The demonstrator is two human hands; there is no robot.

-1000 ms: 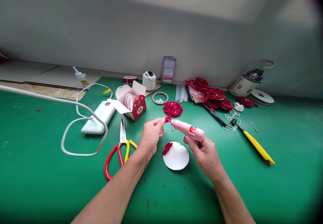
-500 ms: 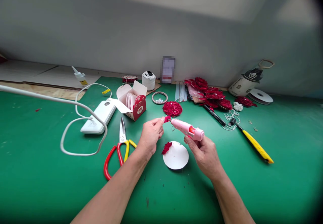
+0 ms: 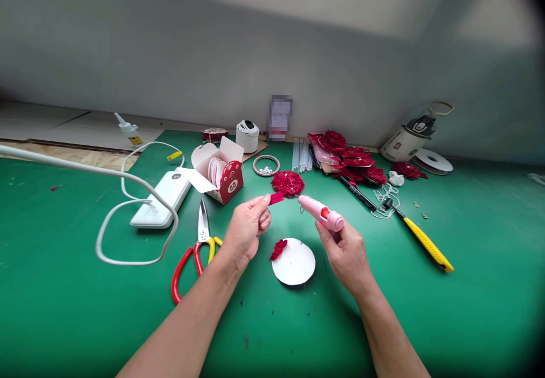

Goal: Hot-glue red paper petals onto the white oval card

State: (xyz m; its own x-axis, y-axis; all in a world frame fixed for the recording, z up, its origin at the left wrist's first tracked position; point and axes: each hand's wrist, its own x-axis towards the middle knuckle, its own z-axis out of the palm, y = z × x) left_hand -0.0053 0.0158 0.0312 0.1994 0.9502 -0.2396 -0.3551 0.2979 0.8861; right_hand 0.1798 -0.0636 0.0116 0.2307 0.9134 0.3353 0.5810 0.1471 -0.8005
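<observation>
Between thumb and fingers, my left hand [image 3: 247, 227] pinches a small red ribbon piece [image 3: 276, 198]. My right hand [image 3: 346, 253] is wrapped round a pink glue gun [image 3: 321, 213], whose nozzle points left, a short gap from the ribbon. Below and between both hands lies a white paper disc [image 3: 294, 263] with a red ribbon cluster [image 3: 279, 250] on its upper left edge. A round red ribbon flower [image 3: 288, 184] lies just beyond the ribbon piece.
Red-handled scissors [image 3: 203, 225] and a white power bank [image 3: 162, 202] with a looping cable lie left. An open red-and-white box [image 3: 232, 180] stands behind. Right are a yellow cutter [image 3: 428, 243], a black marker [image 3: 357, 194] and piled red flowers [image 3: 353, 159].
The glue gun's nozzle has drawn away from the ribbon piece to the right, leaving a gap. The whole view has shifted slightly, with table items appearing a little further left.
</observation>
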